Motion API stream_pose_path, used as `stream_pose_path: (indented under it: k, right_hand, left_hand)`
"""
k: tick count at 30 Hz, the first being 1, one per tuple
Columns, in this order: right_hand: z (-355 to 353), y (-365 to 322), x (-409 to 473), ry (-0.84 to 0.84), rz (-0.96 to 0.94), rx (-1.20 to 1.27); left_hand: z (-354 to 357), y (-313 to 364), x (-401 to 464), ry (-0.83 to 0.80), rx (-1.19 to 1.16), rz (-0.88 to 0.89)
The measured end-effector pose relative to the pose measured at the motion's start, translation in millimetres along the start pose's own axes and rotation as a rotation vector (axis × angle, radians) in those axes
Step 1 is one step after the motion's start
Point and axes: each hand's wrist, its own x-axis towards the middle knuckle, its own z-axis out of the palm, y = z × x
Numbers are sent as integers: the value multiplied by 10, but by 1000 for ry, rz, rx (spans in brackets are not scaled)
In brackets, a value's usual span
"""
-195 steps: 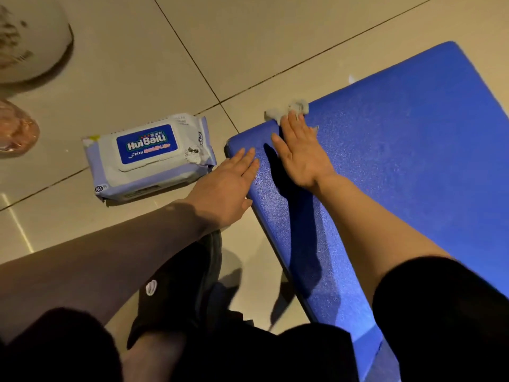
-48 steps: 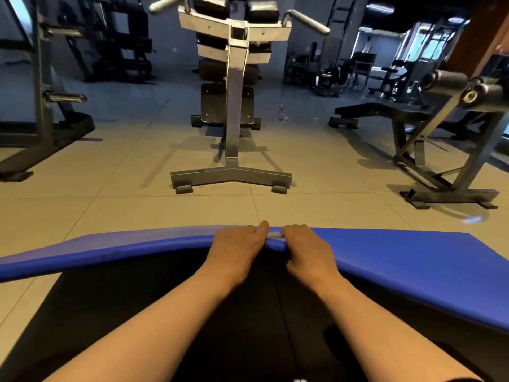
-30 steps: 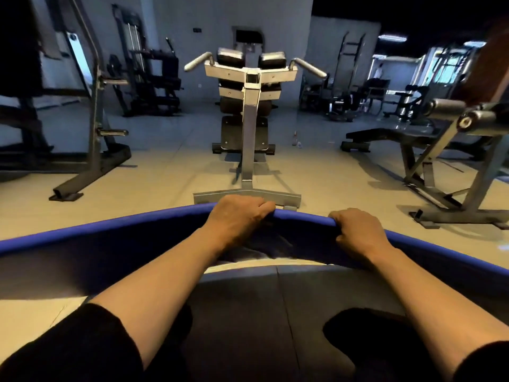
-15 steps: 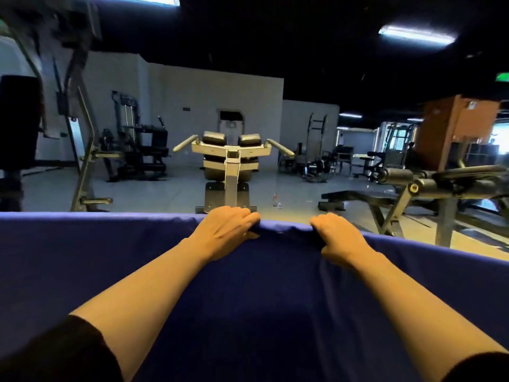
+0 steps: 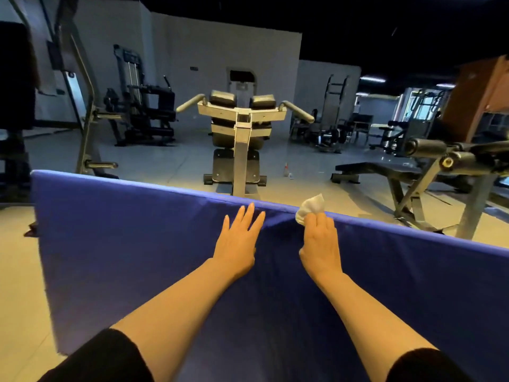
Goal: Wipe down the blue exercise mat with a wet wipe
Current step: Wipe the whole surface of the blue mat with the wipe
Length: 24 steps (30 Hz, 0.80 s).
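The blue exercise mat (image 5: 137,244) stands raised on its long edge in front of the person, its face turned toward the camera and filling the lower part of the view from the left side across to the right border. Its top edge slopes down from upper left to right, and its left end hangs above the pale tiled floor (image 5: 19,285).

The left hand (image 5: 238,241) lies flat against the mat just below the top edge — fingers straight and spread, holding nothing. The right hand (image 5: 319,244) sits just beside it, near the same edge, with its fingers pressing a crumpled white wet wipe (image 5: 311,208) against the mat; the wipe sticks up past the fingertips and above the mat's rim. Whether the thumb curls round the wipe cannot be told from this angle. Both forearms are bare, with black sleeves (image 5: 110,359) at the bottom corners.

Beyond the mat, a grey exercise machine (image 5: 241,125) with two dark pads and angled handles stands on the floor straight ahead. A bench with roller pads (image 5: 429,161) is to the right, and a metal rack with pegs (image 5: 85,119) rises at the left. More dark machines line the far white wall (image 5: 220,51) — the ceiling above is black.
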Motion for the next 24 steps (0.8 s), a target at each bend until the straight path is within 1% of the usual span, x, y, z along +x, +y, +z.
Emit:
stream_pose_path:
  k: [1,4,6,8,10,13,15,18,22,24]
  right_hand:
    - [75,-11,-19,-62,36,74]
    - [327,103,-38,-255,47,193]
    - [411,182,8,-337,159,251]
    - [431,166,36,-408,266,327]
    - [398,50,-11,-420,313,515]
    - [404,-138,-213,-501,381,665]
    - [458,-229,-355,-551,470,771]
    - [488,-341,-520,-592,549,882]
    - [509,-419,-786,-578,650,999]
    - [554,-441,-950,-603,691,1006]
  left_hand:
    - [59,41,-2,-44,-25,-5]
    - [256,101,-69,-213,-43,-33]
    - [353,94,-114,-256,-88,-42]
    - [376,60,-149,-246,-150,-50]
    - [377,23,-193,-220,-237,-68]
    - [459,18,-295,-187,-441,-92]
    - [526,54,-353,-164,-551,-90]
    - [599,113,-424,-105,-604,-112]
    - [733,114,-601,-28,-645,-237]
    - [851,98,-696,0,-718,-337]
